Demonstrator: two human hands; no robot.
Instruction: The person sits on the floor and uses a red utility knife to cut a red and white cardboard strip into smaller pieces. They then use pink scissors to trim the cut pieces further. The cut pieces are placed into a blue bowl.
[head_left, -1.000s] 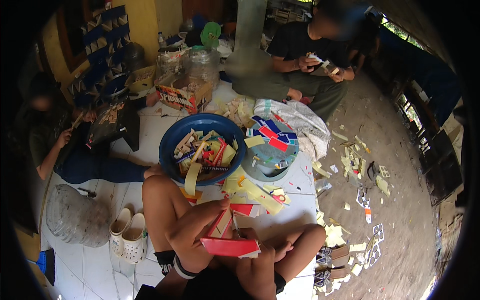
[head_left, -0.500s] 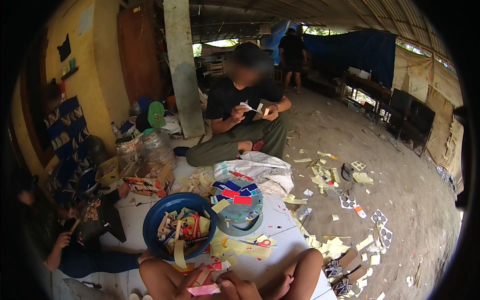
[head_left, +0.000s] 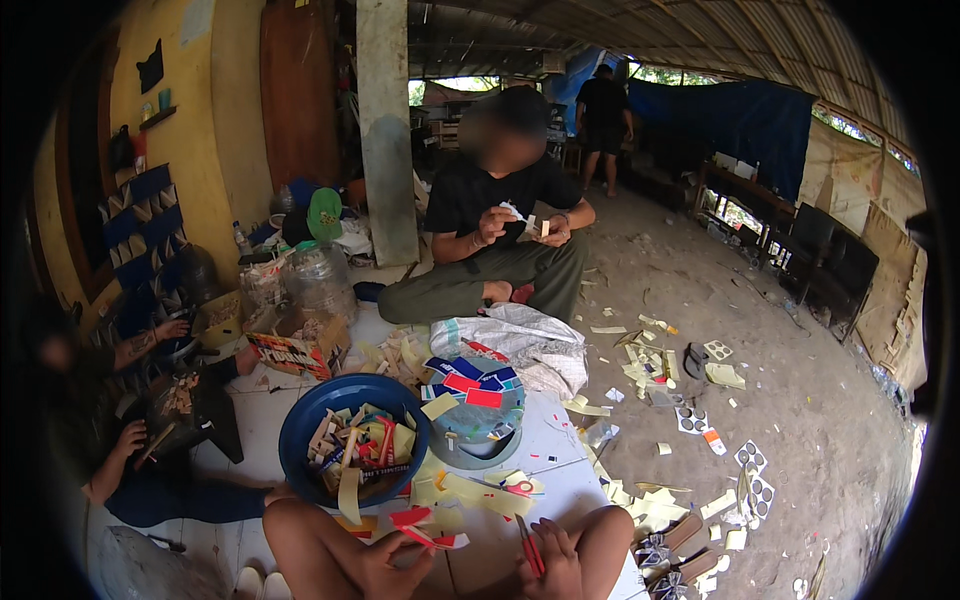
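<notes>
Near the lower edge, my left hand [head_left: 393, 568] pinches a folded piece of red-and-white card [head_left: 428, 527] above my crossed legs. My right hand [head_left: 556, 563], apart from the left, is closed around a slim red-handled tool [head_left: 530, 549] whose narrow pointed tip sticks up; its exact kind is hard to make out. Just beyond my hands lie yellow and white paper scraps [head_left: 475, 492] with red-handled scissors [head_left: 521, 488] on them. A blue basin [head_left: 292, 452] to the left holds card strips and scraps. Blue, red and yellow card pieces [head_left: 470, 383] rest on a round grey-blue upturned tub [head_left: 450, 428].
Facing me, a seated person [head_left: 505, 215] handles a small strip and a white tool. Another person [head_left: 70, 450] sits at the left beside a dark board [head_left: 200, 425]. A printed box [head_left: 295, 350], a white sack [head_left: 520, 345] and sandals [head_left: 680, 540] lie around. Someone stands farther back.
My hands, close together before, have moved apart. The red-handled tool now shows in my right hand, and the card in my left hand is raised. The view has shifted slightly.
</notes>
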